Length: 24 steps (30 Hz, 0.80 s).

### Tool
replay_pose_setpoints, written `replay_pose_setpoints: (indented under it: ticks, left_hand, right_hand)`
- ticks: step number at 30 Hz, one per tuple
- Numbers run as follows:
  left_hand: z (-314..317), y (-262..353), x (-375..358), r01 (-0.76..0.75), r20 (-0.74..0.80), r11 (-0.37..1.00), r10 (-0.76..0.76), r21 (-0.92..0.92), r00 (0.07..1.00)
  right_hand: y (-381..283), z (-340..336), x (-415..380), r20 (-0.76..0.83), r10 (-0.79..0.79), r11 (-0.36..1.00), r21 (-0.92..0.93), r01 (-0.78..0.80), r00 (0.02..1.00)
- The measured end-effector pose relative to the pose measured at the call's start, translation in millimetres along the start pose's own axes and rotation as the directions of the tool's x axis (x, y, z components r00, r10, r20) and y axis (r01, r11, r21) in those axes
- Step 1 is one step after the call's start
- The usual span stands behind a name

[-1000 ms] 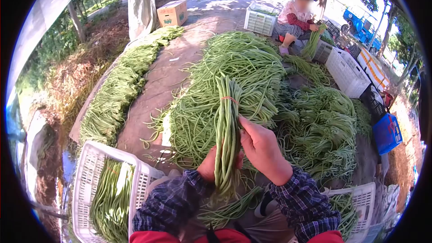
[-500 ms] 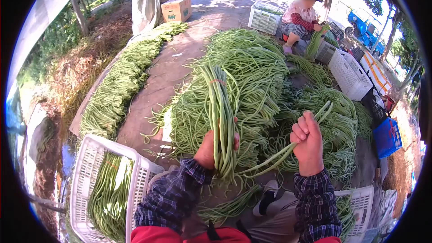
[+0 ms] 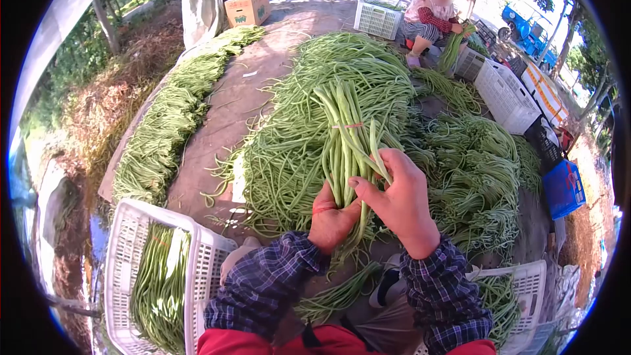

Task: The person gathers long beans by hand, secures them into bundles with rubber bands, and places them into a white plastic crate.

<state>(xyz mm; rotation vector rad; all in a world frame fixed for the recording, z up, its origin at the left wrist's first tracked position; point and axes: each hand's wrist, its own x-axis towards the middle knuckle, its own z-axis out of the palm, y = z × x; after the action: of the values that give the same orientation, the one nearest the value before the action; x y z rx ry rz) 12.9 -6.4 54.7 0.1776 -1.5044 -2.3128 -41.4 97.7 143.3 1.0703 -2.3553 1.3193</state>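
Observation:
A bunch of long green beans stands upright before me, with a red band round its upper part. My left hand is closed around the lower part of the bunch; a red band also shows at that hand's fingers. At the bunch's right side, my right hand pinches a few long beans between thumb and fingers, their tips slanting against the bunch. Directly behind both hands lies a large heap of long beans.
At lower left, a white crate holds banded beans; another white crate is at lower right. A row of beans runs along the left. A person sits at the back right, holding beans. A blue crate stands far right.
My right hand has moved left and up to the bunch, bringing its few beans against it. The bunch has shifted slightly right in my left hand. The camera view has shifted slightly.

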Motion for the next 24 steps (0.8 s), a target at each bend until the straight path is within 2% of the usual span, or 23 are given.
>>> replay_pose_setpoints:
  ticks: [2, 7, 9, 10, 12, 16, 17, 18, 20, 21, 22, 23, 24]
  left_hand:
    - [2, 4, 1, -0.092, 0.053, 0.996, 0.092, 0.003, 0.994]
    - [-3, 2, 2, -0.019, 0.046, 0.997, 0.023, -0.077, 0.999]
    - [-4, 2, 3, 0.026, 0.021, 0.99, -0.023, -0.141, 1.0]
    - [-5, 2, 3, 0.068, 0.0, 0.976, -0.07, -0.208, 0.998]
    - [-5, -4, 3, 0.042, -0.024, 0.965, -0.05, -0.258, 0.998]
    - [-6, -6, 6, 0.074, -0.051, 0.947, -0.094, -0.312, 0.994]
    - [-5, -4, 9, 0.084, -0.057, 0.941, -0.109, -0.329, 0.992]
    - [-6, 3, 16, 0.095, -0.107, 0.957, -0.128, -0.272, 0.986]
    - [-8, 16, 18, 0.099, -0.085, 0.918, -0.142, -0.385, 0.986]
    - [-7, 15, 23, 0.115, -0.194, 0.922, -0.198, -0.371, 0.961]
    - [-8, 19, 21, 0.098, -0.125, 0.922, -0.155, -0.375, 0.98]
    - [-6, 23, 20, 0.097, -0.134, 0.929, -0.153, -0.357, 0.979]
    - [-4, 24, 19, 0.101, -0.142, 0.937, -0.156, -0.334, 0.978]
  right_hand:
    - [2, 6, 1, -0.062, -0.069, 0.993, -0.103, 0.062, 0.996]
    - [2, 4, 3, 0.016, -0.017, 0.998, -0.063, 0.018, 1.0]
    - [2, 4, 2, 0.029, -0.144, 0.979, -0.144, 0.147, 0.989]
    - [0, 3, 2, 0.031, -0.143, 0.979, -0.144, 0.146, 0.989]
    - [-5, -2, 2, 0.194, -0.07, 0.953, -0.276, 0.123, 0.979]
    - [0, 3, -8, 0.226, -0.02, 0.937, -0.335, 0.097, 0.974]
    - [1, 10, -18, 0.258, -0.039, 0.961, -0.255, 0.107, 0.965]
    - [1, 14, -24, 0.285, -0.061, 0.978, -0.176, 0.115, 0.956]
    - [6, 12, -25, 0.274, -0.054, 0.985, -0.146, 0.097, 0.96]
    - [14, 6, -23, 0.241, -0.053, 0.997, -0.038, 0.064, 0.969]
    - [20, 0, -19, 0.209, -0.055, 0.997, 0.072, 0.041, 0.976]
    - [7, -13, -16, 0.22, 0.091, 0.975, 0.177, -0.132, 0.971]
    - [17, -19, -16, 0.186, 0.115, 0.962, 0.223, -0.156, 0.976]
